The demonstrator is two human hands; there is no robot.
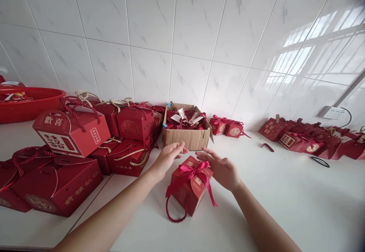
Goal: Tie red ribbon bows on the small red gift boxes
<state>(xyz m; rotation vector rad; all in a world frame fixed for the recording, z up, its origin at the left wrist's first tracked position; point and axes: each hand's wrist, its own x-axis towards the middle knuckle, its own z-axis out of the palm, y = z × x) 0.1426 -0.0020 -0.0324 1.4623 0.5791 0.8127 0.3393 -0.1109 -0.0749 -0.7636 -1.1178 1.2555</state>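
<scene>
A small red gift box (188, 186) with a pink ribbon bow and a red cord handle stands on the white counter (285, 206) in front of me. My left hand (167, 157) hovers just left of its top, fingers stretched out, holding nothing. My right hand (221, 168) is at the box's right side, fingers spread and open, close to the bow but apart from it. Behind both hands stands an open cardboard carton (186, 137) filled with red items and tags.
Large red gift boxes (71, 132) with rope handles are piled at the left. A red basin (27, 102) sits far left. Two small red boxes (226, 127) and a row of folded red boxes (308, 140) line the tiled wall. A wall socket (333, 112) is at right.
</scene>
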